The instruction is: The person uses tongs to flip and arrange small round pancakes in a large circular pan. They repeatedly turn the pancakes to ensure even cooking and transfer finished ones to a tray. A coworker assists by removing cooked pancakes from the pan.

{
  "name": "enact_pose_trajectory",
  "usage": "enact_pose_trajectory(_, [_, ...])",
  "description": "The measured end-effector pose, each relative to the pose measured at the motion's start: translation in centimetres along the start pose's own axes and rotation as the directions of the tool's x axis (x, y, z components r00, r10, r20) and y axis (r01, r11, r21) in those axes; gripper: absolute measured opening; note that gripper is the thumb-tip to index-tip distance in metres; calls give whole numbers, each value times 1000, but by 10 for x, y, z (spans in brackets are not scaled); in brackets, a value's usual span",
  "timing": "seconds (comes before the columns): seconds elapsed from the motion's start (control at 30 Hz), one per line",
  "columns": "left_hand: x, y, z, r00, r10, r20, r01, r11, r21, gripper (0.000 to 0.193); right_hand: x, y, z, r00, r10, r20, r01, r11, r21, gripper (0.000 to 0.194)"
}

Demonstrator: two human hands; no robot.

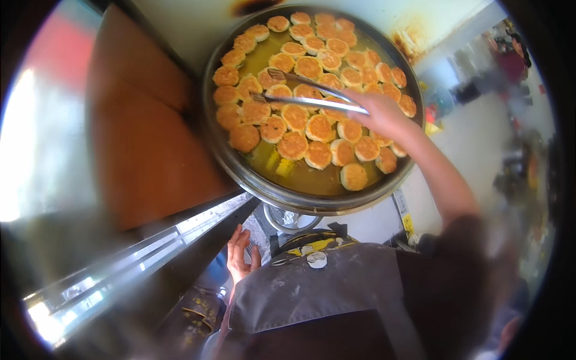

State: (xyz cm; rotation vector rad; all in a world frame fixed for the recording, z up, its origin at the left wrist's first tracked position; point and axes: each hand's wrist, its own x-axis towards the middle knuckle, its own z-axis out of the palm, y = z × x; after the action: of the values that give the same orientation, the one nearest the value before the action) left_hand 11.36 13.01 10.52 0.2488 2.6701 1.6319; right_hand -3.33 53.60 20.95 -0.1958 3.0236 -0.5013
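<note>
My right hand grips a pair of metal tongs over a large round pan. The tongs' two tips are spread above the left-middle part of the pan, with nothing clearly pinched between them. Many round, browned filled cakes sit in shallow yellow oil, packed close in the middle. One cake lies a little apart near the front rim. Down by my apron, my left hand is raised with its fingers apart, holding nothing.
A brown panel stands left of the pan, with a metal rail below it. A stained pale wall borders the pan's far side. Beneath the front rim is a round metal ring. People and blurred goods appear far right.
</note>
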Motion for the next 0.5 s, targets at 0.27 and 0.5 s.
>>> enact_pose_trajectory(0.27, [-16, 10, 41, 1000, -7, 18, 8, 1000, -6, 36, -171, 31, 23, 949, 139, 282, -85, 977, -194, 58])
enact_pose_trajectory(0.5, [-31, 41, 71, 999, -24, 44, 25, 999, -38, 36, -164, 17, 23, 945, 93, 314, -1, 960, -281, 57])
